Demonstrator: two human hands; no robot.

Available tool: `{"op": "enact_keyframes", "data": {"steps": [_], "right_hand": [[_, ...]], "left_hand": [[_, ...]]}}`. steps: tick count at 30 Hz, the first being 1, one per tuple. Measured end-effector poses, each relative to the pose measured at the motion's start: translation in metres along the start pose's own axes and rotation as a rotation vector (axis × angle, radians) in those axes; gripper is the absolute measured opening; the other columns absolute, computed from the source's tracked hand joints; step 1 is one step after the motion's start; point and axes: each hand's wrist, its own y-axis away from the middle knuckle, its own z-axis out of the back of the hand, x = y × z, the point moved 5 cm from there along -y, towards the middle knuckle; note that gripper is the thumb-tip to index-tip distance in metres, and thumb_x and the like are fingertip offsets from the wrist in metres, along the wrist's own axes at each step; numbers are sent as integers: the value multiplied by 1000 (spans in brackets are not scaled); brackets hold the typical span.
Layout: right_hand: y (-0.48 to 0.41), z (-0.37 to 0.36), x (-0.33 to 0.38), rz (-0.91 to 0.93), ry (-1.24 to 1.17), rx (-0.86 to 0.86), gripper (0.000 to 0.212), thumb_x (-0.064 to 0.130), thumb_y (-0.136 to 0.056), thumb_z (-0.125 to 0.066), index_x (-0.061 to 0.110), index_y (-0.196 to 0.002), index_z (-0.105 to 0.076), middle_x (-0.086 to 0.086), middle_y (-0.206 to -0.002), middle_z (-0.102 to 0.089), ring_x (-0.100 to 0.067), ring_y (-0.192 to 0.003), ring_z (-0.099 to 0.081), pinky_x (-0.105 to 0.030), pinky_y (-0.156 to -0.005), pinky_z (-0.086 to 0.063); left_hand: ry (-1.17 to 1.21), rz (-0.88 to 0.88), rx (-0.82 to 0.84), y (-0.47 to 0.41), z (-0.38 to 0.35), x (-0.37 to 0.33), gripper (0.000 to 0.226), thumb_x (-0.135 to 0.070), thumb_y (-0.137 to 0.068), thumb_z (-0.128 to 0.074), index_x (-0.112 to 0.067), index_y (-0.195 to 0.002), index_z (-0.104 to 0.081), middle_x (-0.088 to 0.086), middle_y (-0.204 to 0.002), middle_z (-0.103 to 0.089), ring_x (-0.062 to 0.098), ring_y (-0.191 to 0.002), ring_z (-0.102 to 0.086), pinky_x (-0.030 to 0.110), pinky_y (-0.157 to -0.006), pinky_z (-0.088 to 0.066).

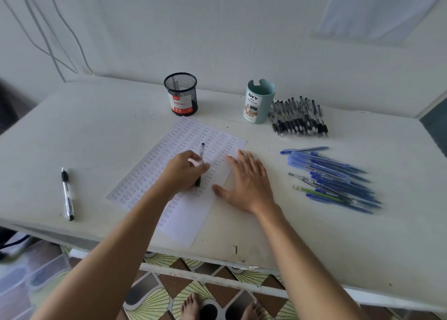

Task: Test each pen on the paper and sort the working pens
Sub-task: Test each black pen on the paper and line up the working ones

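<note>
One light, stiff black pen (201,153) meets the paper (186,222), pinched by our left hand (182,172); its rubber grip likely holds best. Our right hand (246,184) lies spread on the sheet.

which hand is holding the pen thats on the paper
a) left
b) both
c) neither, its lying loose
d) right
a: the left hand grips the black pen with its lower end down at the paper, while the right hand lies flat with fingers spread on the paper's right edge and holds nothing.
</note>
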Motion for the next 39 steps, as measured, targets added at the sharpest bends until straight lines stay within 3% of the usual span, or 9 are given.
{"op": "enact_keyframes", "data": {"steps": [7,10,13,16,19,25,30,34,39], "right_hand": [[-5,4,-4,-62,-211,17,55,47,-100,-40,36,-153,-29,4,-167,-7,-13,-153,3,-35,-121,7],[-7,6,-3,-107,-284,5,45,41,-102,-38,37,-147,-38,5,-166,-14,-12,-152,-2,-34,-122,4],[-14,7,0,-187,-335,-50,41,47,-98,-45,33,-137,-49,5,-160,-26,-13,-150,-12,-37,-123,-2],[-19,7,8,-249,-332,-162,47,58,-86,-59,27,-121,-55,6,-142,-43,-15,-142,-27,-43,-121,-12],[-20,5,17,-252,-264,-225,52,60,-76,-68,23,-109,-52,4,-131,-44,-19,-138,-30,-47,-118,-16],[-21,7,12,-295,-311,-279,19,41,-81,-68,26,-91,-63,3,-141,-48,-17,-139,-34,-42,-119,-19],[-14,21,-3,-304,-496,-508,15,33,-86,-67,19,-92,-66,1,-103,-69,-21,-101,-62,-32,-87,-47],[-11,47,-33,-339,-734,-717,4,21,-94,-64,21,-95,-60,16,-86,-64,-19,-80,-69,-36,-73,-56],[-31,79,-83,-447,-749,-831,27,1,-96,-50,4,-120,-63,-7,-113,-66,-23,-106,-63,-29,-88,-49]], "left_hand": [[-267,-1,-34,-3,-7,-9,42,-58,-97,-49,-20,-115,-54,6,-104,-62,13,-74,-59,26,-54,-38],[-321,-83,-212,-6,10,-15,30,-46,-101,-48,-20,-113,-56,3,-98,-68,14,-76,-59,27,-59,-38],[-418,-236,-420,-15,25,-12,27,-35,-99,-51,-17,-117,-58,6,-108,-67,26,-103,-59,35,-81,-42],[-574,-269,-343,-28,18,2,44,-41,-100,-47,-18,-138,-50,9,-146,-45,30,-140,-32,47,-112,-27],[-644,-282,-232,-34,8,15,55,-51,-102,-32,-23,-149,-34,2,-159,-29,25,-151,-14,47,-122,-12],[-665,-294,-240,-35,9,18,55,-54,-99,-28,-26,-146,-36,-1,-158,-33,24,-149,-21,46,-122,-15],[-672,-289,-257,-33,9,16,55,-54,-98,-29,-26,-144,-38,-1,-156,-36,23,-147,-23,46,-121,-17],[-681,-288,-271,-31,8,14,53,-51,-99,-34,-24,-144,-39,-3,-154,-37,23,-146,-25,45,-120,-17],[-695,-290,-278,-30,8,13,53,-51,-99,-34,-23,-144,-39,-2,-154,-37,24,-145,-26,45,-119,-18]]}}
